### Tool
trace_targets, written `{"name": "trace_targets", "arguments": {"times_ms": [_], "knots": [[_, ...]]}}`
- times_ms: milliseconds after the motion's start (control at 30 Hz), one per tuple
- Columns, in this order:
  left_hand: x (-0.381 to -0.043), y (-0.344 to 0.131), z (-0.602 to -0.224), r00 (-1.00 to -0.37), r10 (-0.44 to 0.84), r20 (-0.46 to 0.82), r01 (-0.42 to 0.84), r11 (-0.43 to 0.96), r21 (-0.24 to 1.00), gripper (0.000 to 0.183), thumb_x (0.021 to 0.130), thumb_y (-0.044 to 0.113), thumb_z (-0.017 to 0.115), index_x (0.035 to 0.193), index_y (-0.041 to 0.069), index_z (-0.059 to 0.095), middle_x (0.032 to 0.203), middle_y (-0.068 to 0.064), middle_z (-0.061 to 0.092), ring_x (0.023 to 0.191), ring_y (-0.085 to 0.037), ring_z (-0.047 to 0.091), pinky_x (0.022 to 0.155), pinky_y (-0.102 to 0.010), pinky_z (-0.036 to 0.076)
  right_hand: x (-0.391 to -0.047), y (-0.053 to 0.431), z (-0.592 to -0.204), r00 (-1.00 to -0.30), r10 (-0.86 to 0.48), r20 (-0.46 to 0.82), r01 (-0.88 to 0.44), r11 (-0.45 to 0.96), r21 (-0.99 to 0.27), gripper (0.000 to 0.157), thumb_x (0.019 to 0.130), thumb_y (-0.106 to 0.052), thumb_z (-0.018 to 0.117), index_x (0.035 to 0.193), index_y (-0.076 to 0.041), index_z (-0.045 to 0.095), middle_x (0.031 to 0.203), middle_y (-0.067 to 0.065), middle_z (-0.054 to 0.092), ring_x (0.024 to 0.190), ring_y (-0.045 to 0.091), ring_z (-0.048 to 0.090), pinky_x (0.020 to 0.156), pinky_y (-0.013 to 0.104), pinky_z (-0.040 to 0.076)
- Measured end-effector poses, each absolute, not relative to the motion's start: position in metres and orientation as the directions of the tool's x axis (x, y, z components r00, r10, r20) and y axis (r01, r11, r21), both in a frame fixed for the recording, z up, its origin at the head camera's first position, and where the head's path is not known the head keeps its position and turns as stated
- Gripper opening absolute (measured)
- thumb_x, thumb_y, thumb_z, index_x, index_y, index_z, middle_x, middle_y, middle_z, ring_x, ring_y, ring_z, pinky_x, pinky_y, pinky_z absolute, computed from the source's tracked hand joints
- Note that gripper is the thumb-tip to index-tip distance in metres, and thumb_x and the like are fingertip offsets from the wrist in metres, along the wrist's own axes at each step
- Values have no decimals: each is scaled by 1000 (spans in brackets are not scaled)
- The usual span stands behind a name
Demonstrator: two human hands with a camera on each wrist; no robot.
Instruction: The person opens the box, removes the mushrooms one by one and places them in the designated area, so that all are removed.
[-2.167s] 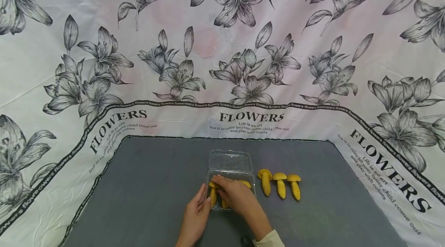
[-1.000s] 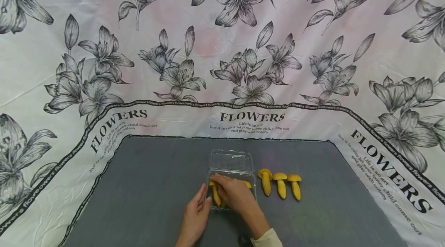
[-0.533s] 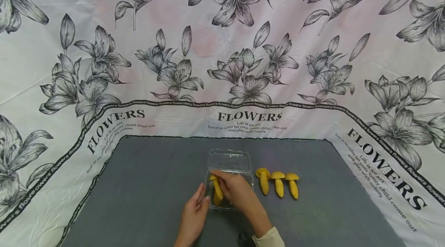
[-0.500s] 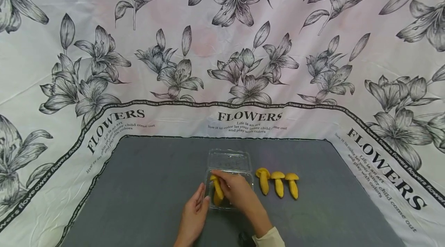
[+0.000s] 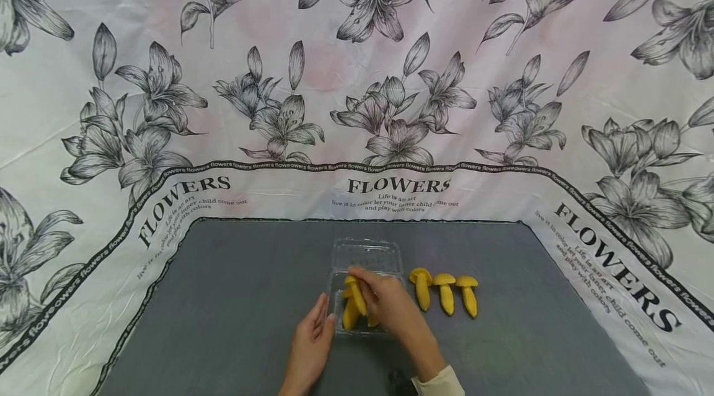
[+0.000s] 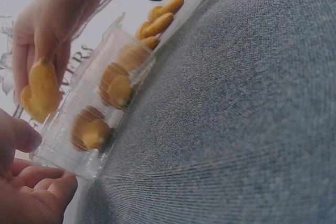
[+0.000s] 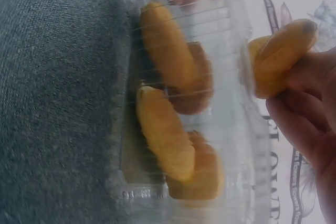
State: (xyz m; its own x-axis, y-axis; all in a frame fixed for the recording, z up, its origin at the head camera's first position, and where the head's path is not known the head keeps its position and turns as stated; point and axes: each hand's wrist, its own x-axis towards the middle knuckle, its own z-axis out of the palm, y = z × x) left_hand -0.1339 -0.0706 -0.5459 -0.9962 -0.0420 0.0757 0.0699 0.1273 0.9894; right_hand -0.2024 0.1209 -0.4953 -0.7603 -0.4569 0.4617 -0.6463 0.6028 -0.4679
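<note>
My right hand (image 5: 393,309) pinches a yellow mushroom (image 5: 357,298) by its cap, cap up and stem hanging, over a clear plastic clamshell box (image 5: 365,333). In the right wrist view the held mushroom (image 7: 287,53) is above the rim, and two mushrooms lie in the box: one upper (image 7: 168,48), one lower (image 7: 164,132). My left hand (image 5: 310,343) grips the box's left side; the left wrist view has its thumb (image 6: 23,136) at the rim and curled fingers (image 6: 50,184) against the outer wall. The right hand partly hides the box's inside in the head view.
Three more mushrooms lie in a row right of the box: a left one (image 5: 423,290), a middle one (image 5: 446,295) and a right one (image 5: 469,298). The box's lid (image 5: 365,255) leans open at the back. A grey cloth (image 5: 240,297) covers the table before a flower-printed curtain (image 5: 312,111).
The right hand has lifted the mushroom from the box's left side and shifted it slightly right. Another mushroom beneath it now shows more. The left hand stays at the box.
</note>
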Motion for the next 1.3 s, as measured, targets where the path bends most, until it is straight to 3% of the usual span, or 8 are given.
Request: {"name": "trace_targets", "arguments": {"times_ms": [233, 500, 733, 867, 933, 1100, 1300], "knots": [[-136, -69, -548, -994, -58, 92, 83, 144, 986, 55, 110, 12, 60, 158, -9, 41, 159, -28, 44, 147, -42, 44, 112, -50, 49, -200, 133, -492, -769, -407, 493, -628, 627, -461, 39, 105, -6, 67, 142, -16, 69, 132, 5, 75, 85, 11, 76, 69, 23, 60], [-137, -67, -546, -992, -70, 101, 90, 146, 985, 55, 109, 10, 60, 157, -9, 41, 159, -27, 45, 146, -42, 45, 112, -51, 49, -199, 145, -483, -752, -392, 530, -637, 641, -429, 38, 103, -2, 67, 139, -13, 70, 126, 7, 77, 61, 4, 63, 59, 22, 55], [-136, -65, -546, -992, -73, 100, 90, 136, 987, 55, 109, 10, 61, 158, -7, 42, 159, -25, 46, 147, -40, 45, 112, -49, 49, -193, 157, -475, -762, -346, 548, -607, 677, -416, 39, 101, 2, 70, 138, -11, 70, 118, 6, 79, 60, -3, 55, 56, 21, 51], [-134, -65, -546, -990, -73, 122, 113, 118, 987, 55, 108, 9, 62, 157, -8, 43, 158, -27, 47, 146, -41, 46, 111, -49, 50, -190, 166, -476, -757, -311, 574, -601, 676, -426, 38, 100, 2, 71, 136, -11, 72, 116, 7, 79, 53, -6, 41, 52, 19, 45], [-133, -66, -546, -989, -71, 128, 119, 111, 987, 55, 108, 9, 62, 156, -9, 43, 158, -27, 47, 146, -41, 46, 111, -50, 50, -188, 171, -479, -765, -288, 576, -588, 677, -442, 38, 100, 1, 71, 136, -13, 72, 106, 3, 80, 50, -6, 31, 49, 18, 42], [-133, -68, -547, -989, -76, 126, 116, 116, 986, 54, 108, 9, 62, 156, -8, 44, 157, -27, 48, 145, -40, 47, 111, -49, 50, -184, 183, -485, -761, -237, 604, -575, 679, -457, 39, 98, 4, 72, 133, -14, 74, 96, 3, 78, 48, -9, 23, 43, 16, 37], [-132, -69, -547, -987, -74, 140, 130, 124, 984, 54, 108, 9, 62, 156, -9, 43, 156, -27, 48, 145, -41, 48, 111, -50, 50, -178, 201, -487, -762, -191, 618, -547, 700, -459, 42, 96, 8, 73, 132, -13, 74, 101, 6, 79, 47, -10, 24, 41, 16, 36]]}}
